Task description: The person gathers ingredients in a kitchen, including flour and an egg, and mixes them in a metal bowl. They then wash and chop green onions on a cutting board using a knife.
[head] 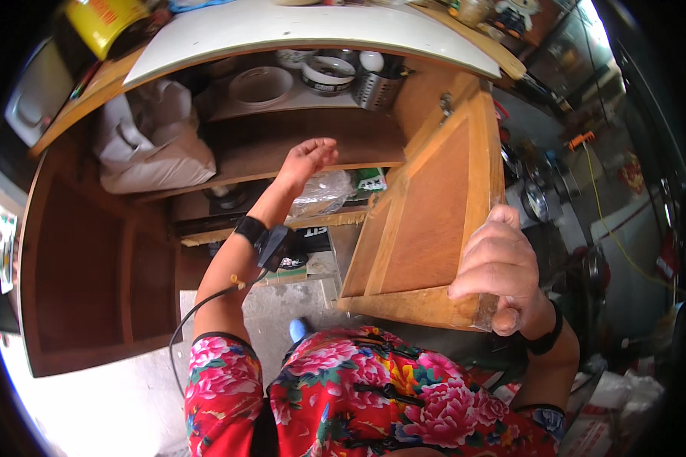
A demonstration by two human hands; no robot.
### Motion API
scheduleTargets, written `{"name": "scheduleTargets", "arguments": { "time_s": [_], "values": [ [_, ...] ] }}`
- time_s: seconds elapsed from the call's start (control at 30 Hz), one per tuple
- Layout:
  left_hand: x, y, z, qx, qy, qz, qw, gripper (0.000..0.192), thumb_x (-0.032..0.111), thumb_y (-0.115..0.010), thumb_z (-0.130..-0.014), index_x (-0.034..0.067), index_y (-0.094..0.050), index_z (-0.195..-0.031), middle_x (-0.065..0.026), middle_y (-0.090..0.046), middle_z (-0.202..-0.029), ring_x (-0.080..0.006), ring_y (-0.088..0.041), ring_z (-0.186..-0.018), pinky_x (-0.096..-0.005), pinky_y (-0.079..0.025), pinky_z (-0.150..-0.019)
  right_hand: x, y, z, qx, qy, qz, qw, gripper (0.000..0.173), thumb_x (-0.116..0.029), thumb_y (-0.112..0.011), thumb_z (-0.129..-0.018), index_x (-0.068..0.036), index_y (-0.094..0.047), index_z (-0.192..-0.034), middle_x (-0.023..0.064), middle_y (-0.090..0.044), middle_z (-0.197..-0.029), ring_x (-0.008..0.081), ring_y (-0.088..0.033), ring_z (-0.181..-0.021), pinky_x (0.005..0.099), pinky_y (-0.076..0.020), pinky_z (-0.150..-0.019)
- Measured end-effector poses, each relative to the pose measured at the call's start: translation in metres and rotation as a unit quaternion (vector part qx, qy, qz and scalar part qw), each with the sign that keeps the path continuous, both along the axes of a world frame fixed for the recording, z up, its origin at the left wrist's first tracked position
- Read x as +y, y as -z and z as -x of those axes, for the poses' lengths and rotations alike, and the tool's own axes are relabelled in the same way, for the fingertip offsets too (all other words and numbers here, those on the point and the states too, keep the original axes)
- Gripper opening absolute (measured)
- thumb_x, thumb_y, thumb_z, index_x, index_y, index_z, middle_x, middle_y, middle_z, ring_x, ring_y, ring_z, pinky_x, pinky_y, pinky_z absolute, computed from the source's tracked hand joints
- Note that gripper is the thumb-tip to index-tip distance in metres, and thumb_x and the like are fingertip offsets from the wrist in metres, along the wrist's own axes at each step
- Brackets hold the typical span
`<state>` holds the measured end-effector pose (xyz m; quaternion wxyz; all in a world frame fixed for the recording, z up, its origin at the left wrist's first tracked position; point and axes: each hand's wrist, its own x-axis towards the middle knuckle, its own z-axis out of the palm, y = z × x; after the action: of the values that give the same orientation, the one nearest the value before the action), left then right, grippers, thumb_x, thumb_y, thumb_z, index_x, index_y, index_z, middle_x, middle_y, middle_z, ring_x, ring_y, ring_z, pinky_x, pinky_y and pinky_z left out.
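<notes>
A wooden cabinet stands before me with both its doors swung outward. My right hand (494, 263) grips the top outer corner of the right-hand cabinet door (434, 211). Inside the cabinet's opening, my left hand (311, 157) is raised in front of the shelf (297, 134), its fingers curled together; whether something small is between them cannot be told. On the upper shelf stand a white bowl (261, 85), a white bowl with a black band (328, 74) and a perforated metal utensil holder (375, 90). A pale plastic bag (154, 137) sits at the left. Below my left hand lies clear plastic wrapping (323, 191).
The left-hand cabinet door (86, 280) stands out at the left. Overhead runs the white cabinet top (320, 25), with a yellow container (106, 23) at its left. Metal pots (534, 200) and an orange-handled object (580, 140) are at the right. Plastic bags (623, 388) lie at lower right.
</notes>
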<state>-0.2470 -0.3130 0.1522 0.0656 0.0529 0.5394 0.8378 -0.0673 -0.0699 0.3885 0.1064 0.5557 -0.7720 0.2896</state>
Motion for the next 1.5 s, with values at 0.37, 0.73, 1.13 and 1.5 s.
{"name": "scheduleTargets", "arguments": {
  "time_s": [0.37, 0.73, 1.13, 1.5],
  "values": [
    [0.13, -0.039, 0.194, 0.238, -0.268, 0.078, 0.93, 0.015, 0.019, -0.059, -0.082, 0.006, -0.065, -0.088, 0.0016, -0.062, -0.075, -0.0054, -0.053, -0.068, -0.0211, -0.042, -0.062, 0.061, -0.007, -0.021, -0.109, 0.061, 0.023, 0.992, 0.059, -0.059, -0.028, -0.086, -0.014, -0.063, -0.071, -0.0032, -0.055, -0.067, 0.0145, -0.053, -0.062, 0.0341, -0.0329, -0.069],
    [0.123, -0.062, 0.344, 0.279, -0.354, 0.519, 0.727, 0.02, 0.022, -0.061, -0.08, 0.008, -0.064, -0.094, -0.0026, -0.064, -0.086, -0.0136, -0.058, -0.078, -0.0286, -0.046, -0.07, 0.108, 0.024, 0.005, -0.078, -0.028, 0.278, 0.957, 0.045, -0.038, -0.04, -0.086, -0.015, -0.061, -0.055, -0.0043, -0.054, -0.053, 0.0113, -0.051, -0.05, 0.0329, -0.0319, -0.069],
    [0.133, -0.051, 0.357, 0.25, -0.348, 0.584, 0.689, 0.022, 0.023, -0.061, -0.081, 0.007, -0.063, -0.095, -0.0036, -0.064, -0.089, -0.0143, -0.058, -0.082, -0.0288, -0.045, -0.072, 0.121, 0.033, 0.027, -0.058, -0.12, 0.361, 0.923, 0.045, -0.042, -0.041, -0.088, -0.015, -0.06, -0.057, -0.0052, -0.053, -0.051, 0.0065, -0.05, -0.046, 0.0237, -0.0238, -0.047],
    [0.116, -0.062, 0.355, 0.312, -0.349, 0.556, 0.687, 0.024, 0.024, -0.06, -0.081, 0.006, -0.062, -0.096, -0.0046, -0.063, -0.091, -0.015, -0.058, -0.086, -0.0291, -0.045, -0.075, 0.126, 0.032, 0.038, -0.037, -0.135, 0.359, 0.923, 0.045, -0.042, -0.04, -0.088, -0.016, -0.059, -0.057, -0.0056, -0.052, -0.051, 0.007, -0.048, -0.045, 0.0255, -0.0263, -0.056]
  ]
}}
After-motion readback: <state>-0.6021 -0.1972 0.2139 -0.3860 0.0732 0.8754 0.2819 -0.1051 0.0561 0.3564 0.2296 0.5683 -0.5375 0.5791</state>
